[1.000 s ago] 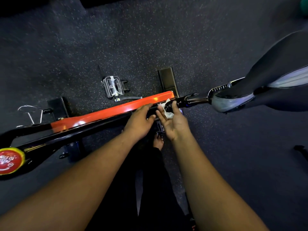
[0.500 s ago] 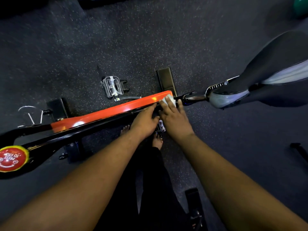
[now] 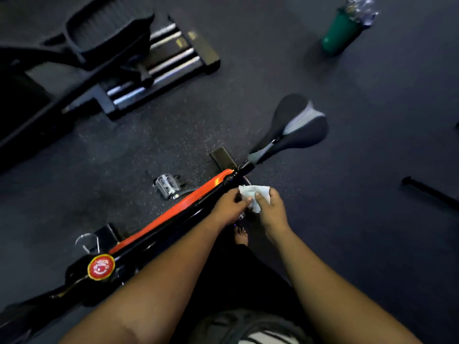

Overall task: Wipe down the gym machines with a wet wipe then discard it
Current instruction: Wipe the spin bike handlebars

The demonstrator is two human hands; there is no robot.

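Holding a crumpled white wet wipe [image 3: 254, 196] between them, both hands meet just right of centre in the head view, above the dark floor and beside the seat end of the bike frame. The left hand [image 3: 229, 207] pinches the wipe's lower left edge with curled fingertips; the right hand [image 3: 272, 209] grips its right side, thumb pressed across the soft, wrinkled sheet. The wipe is apart from the glossy orange and black exercise bike frame [image 3: 173, 214], a long straight beam that runs from 8 o'clock up toward the centre. At the beam's lower end sits a round red knob with a yellow rim [image 3: 101, 266]; its lettering is too blurred to read. At 2 o'clock from the hands, the padded black and grey bike saddle [image 3: 295, 127] stands on its post, smeared by motion. A ribbed metal pedal [image 3: 167, 184] lies at 10 o'clock from the hands, over the speckled black rubber floor [image 3: 360, 219]. At 11 o'clock a black machine with chrome rails [image 3: 159, 65] is cut off by the left edge. At 1 o'clock stands a blurred green plastic bin [image 3: 340, 36] holding something clear and crinkled. A bare foot [image 3: 241, 235] shows below the hands, partly hidden by the forearms.
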